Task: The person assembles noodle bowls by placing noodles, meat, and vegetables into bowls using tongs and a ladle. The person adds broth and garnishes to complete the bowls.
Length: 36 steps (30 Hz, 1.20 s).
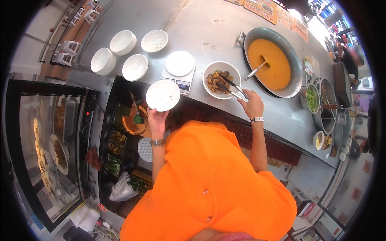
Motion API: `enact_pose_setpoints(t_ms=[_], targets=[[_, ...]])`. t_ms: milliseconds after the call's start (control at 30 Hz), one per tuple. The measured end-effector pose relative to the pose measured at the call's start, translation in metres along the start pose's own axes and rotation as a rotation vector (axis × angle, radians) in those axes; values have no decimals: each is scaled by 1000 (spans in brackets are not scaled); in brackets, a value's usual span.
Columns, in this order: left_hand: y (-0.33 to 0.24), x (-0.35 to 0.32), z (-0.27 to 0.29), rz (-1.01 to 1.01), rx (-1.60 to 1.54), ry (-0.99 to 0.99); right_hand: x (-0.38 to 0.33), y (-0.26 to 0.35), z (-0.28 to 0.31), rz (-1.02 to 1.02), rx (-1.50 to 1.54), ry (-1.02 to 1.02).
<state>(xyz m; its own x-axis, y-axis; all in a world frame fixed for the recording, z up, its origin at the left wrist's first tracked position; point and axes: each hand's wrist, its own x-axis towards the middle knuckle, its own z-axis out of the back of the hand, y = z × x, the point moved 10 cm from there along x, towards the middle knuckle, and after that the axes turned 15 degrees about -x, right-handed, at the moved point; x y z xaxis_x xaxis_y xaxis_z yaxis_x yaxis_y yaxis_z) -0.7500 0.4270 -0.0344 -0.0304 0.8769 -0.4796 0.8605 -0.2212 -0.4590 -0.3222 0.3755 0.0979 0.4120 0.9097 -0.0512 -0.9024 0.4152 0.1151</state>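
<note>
While both forearms reach forward over the steel counter:
Left hand: raised, fingers curled under an empty white bowl.
Right hand: fingers squeezing metal tongs, whose tips lie beyond them in a bowl of fried pieces.

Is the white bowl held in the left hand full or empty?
Empty: the white bowl in the left hand shows only a bare white inside.

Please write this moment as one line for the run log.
left hand: holds empty white bowl | right hand: holds tongs in bowl of browned pieces | nearby: kitchen scale, pan of orange sauce
</note>
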Motion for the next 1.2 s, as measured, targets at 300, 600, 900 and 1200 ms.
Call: enact_pose_setpoints(t_ms=[300,600,900,1200], targets=[[-17,3,11,-51,-56,-20,14,4,3,121,-10,9],[-38,1,35,-112,-91,-52,36,11,6,73,340,-16],[-84,-5,47,-249,-154,-36,55,113,22,229,656,3],[-153,101,-29,-218,109,75,44,127,16,271,537,-108]])
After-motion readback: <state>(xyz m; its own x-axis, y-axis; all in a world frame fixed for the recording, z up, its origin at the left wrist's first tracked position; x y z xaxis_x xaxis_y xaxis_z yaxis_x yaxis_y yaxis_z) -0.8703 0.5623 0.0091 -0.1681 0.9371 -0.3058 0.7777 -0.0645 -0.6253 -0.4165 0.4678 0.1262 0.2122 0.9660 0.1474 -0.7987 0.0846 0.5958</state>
